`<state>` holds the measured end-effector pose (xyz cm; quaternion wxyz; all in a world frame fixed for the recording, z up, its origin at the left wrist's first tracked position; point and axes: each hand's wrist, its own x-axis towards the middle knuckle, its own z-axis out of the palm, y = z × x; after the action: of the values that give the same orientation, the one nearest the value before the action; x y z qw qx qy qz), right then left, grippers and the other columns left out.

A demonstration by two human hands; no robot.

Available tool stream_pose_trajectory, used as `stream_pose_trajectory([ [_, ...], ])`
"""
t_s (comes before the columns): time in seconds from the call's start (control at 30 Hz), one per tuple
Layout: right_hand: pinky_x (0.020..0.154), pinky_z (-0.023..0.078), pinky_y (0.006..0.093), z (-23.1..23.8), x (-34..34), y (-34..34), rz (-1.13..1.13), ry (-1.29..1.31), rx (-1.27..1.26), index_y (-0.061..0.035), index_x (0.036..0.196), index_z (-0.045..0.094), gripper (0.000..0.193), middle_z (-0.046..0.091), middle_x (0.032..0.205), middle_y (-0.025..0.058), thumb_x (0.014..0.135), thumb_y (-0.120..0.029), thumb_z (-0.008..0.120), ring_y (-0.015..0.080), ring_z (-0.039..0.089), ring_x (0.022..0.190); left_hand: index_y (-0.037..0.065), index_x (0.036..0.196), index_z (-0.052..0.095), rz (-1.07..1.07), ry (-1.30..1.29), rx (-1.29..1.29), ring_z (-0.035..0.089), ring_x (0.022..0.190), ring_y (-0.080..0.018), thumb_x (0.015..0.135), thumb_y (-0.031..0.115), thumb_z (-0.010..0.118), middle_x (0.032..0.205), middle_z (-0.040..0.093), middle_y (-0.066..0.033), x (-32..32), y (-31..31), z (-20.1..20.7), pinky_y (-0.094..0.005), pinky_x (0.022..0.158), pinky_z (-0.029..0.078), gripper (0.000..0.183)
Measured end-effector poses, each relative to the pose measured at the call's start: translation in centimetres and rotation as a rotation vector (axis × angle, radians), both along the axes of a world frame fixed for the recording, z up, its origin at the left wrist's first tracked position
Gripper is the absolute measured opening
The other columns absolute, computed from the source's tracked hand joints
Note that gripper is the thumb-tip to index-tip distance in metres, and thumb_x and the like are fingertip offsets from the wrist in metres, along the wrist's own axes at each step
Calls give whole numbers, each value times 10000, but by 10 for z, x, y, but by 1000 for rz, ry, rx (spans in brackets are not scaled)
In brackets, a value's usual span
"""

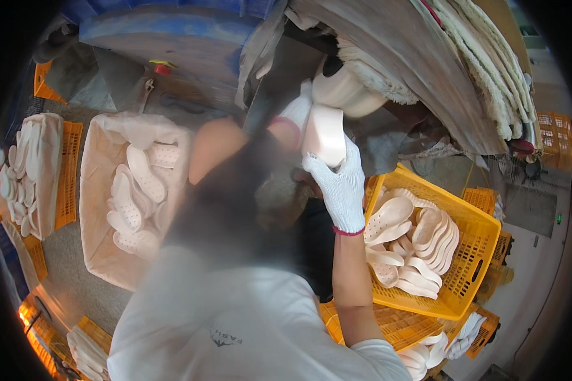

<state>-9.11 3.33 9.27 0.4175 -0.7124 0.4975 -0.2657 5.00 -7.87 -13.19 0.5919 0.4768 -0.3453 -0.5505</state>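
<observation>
In front of me is a pale pink foam shoe sole [325, 134], tilted up, its far end by a cream rounded wheel [349, 92]. My right hand [341, 187], in a white knit glove with a red cuff, grips the near end, thumb on one side and fingers round the other. On the sole's left side is my left hand [294, 114], gloved alike and slightly blurred, its fingers closed against the far left edge. Whether the sole touches the wheel I cannot tell.
Right of me, a yellow crate [467, 254] holds several pale soles. On the left stands a cloth-lined bin [98, 222] of perforated soles, with another lined crate [47, 171] beyond. Grey cloth [400, 57] hangs around the wheel. A blue machine housing [171, 38] is ahead.
</observation>
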Motion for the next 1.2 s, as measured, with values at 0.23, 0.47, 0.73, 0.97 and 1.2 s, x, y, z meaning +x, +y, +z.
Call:
stream_pose_trajectory([
  [0.23,954,539,396,-14,32,-22,-189,-127,-116,-39,1202,759,436,753,1104,190,888,-331,843,310,715,1100,101,1246,670,-37,1207,79,682,964,-225,1126,506,469,1067,731,-63,-6,31,28,-355,918,551,468],
  [0.47,876,549,350,24,52,-50,-87,53,254,27,1108,790,485,800,1000,158,873,-397,792,219,741,916,122,1164,645,172,925,466,625,1055,-218,1006,820,371,1098,704,-85,-33,41,67,-328,977,497,767],
  [0.73,910,569,357,-24,-15,15,-63,-182,-56,58,1227,692,477,760,1116,142,831,-130,881,218,727,991,76,1245,618,-46,304,-232,659,925,-194,1117,644,367,1056,679,-79,-28,75,105,-298,889,535,634],
  [0.97,957,571,362,-28,-32,43,-94,-42,-57,52,1316,652,641,737,1196,157,791,-189,928,252,717,1061,173,1278,656,-136,997,385,673,973,-219,1063,675,502,1138,721,-41,-25,97,83,-355,904,557,567],
  [1.2,861,565,410,-51,40,-42,-138,261,-360,-69,1063,773,355,765,1062,166,909,-388,749,324,736,943,103,1287,663,54,971,491,674,1040,-290,1066,733,341,1157,746,-107,-11,33,58,-382,979,524,742],
])
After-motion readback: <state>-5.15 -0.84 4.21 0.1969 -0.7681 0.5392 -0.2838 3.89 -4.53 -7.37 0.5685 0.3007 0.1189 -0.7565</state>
